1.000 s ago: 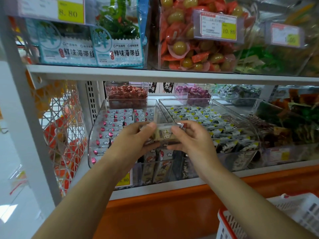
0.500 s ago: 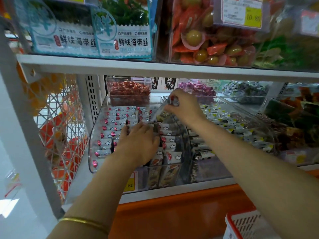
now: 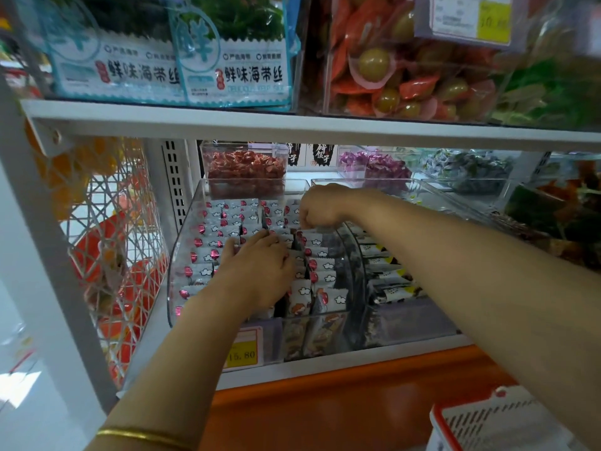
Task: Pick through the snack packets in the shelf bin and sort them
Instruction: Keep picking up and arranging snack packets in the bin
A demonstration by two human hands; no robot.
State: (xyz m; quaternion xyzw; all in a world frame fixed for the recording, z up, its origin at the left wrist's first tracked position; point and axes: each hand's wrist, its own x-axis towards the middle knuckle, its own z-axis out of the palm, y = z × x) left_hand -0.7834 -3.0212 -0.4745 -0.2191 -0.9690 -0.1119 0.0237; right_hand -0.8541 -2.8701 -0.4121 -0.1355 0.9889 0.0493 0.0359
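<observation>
My left hand [image 3: 260, 271] lies flat in the near half of the clear shelf bin [image 3: 171, 288]. Its fingers are fairly straight and close together, pressing down on the rows of white snack packets [image 3: 224, 219] with the red mark and little cloud. My right hand [image 3: 320, 206] reaches over it to the far right corner of the same bin, knuckles up, fingers curled down onto the packets there. I cannot tell whether they pinch a packet or only touch the tops, since the back of the hand hides the tips.

The packets stand on edge in tight files, so the main risk, as I judge it, is a domino slump. If I lift my left palm too fast or drag a packet out at the far end, its neighbours could tip and the rows would muddle. My right forearm crosses above the curved wall beside the neighbouring bin [image 3: 390, 275] of black-and-white packets. A careless flick could drop a packet over that wall into the wrong stock. The near right files lean and gape, so a loose packet could slide down a gap out of sight.
</observation>
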